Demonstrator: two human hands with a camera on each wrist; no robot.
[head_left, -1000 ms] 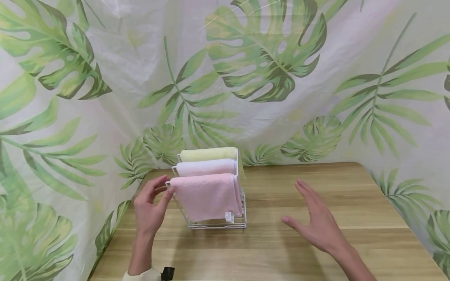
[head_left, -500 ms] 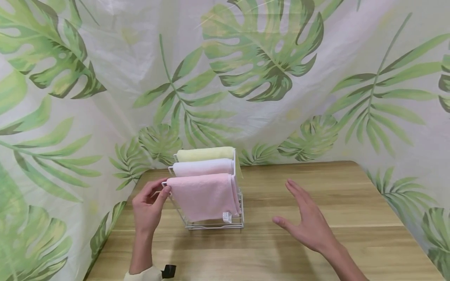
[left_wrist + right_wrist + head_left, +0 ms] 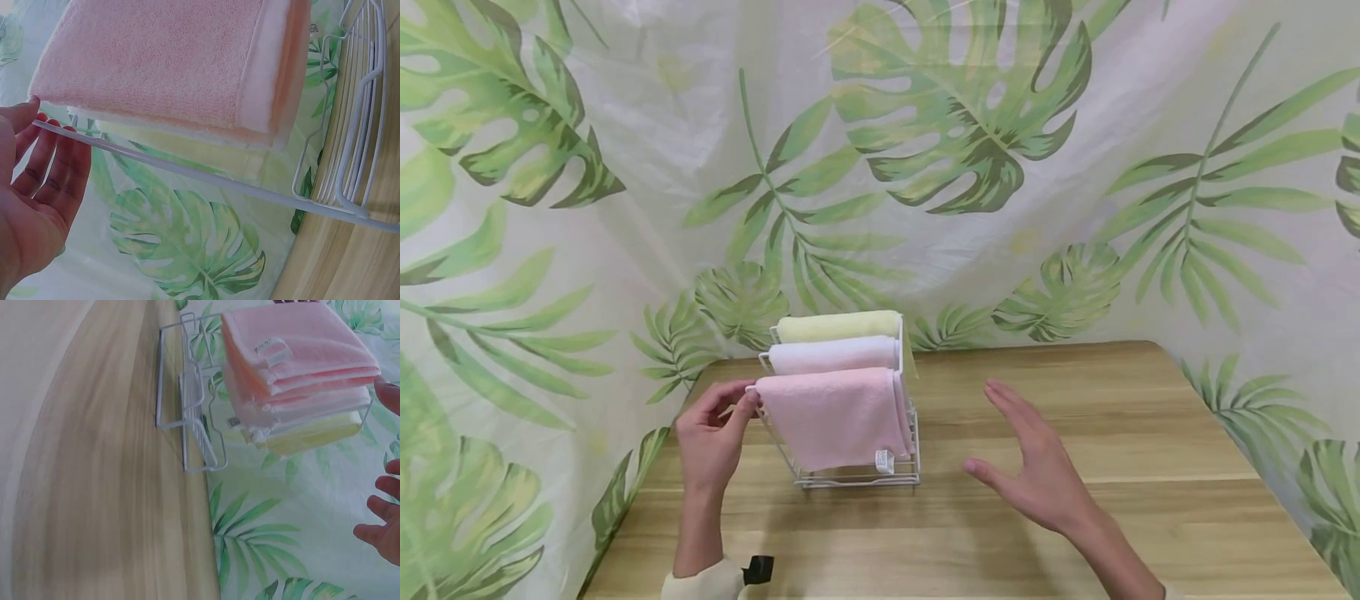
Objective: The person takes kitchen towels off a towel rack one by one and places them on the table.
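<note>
A white wire towel rack (image 3: 857,482) stands on the table with three folded towels over its bars. The pink towel (image 3: 827,417) hangs in front, a whitish-pink towel (image 3: 835,357) behind it, and a yellow towel (image 3: 838,326) at the back. My left hand (image 3: 709,433) pinches the rack's front upper left corner. In the left wrist view, thumb and fingertips meet around the end of the wire frame (image 3: 187,170), right by the pink towel's corner. Right of the rack, my right hand (image 3: 1037,467) is held up with fingers extended and thumb spread, touching nothing.
The wood-grain table (image 3: 1150,533) has rounded far corners. Behind and to both sides hangs a leaf-print cloth (image 3: 955,242). A small black object (image 3: 758,569) sits by the left sleeve (image 3: 703,581).
My right hand has moved left, closer to the rack. My left hand has closed in on the rack's corner. The towels hang as before.
</note>
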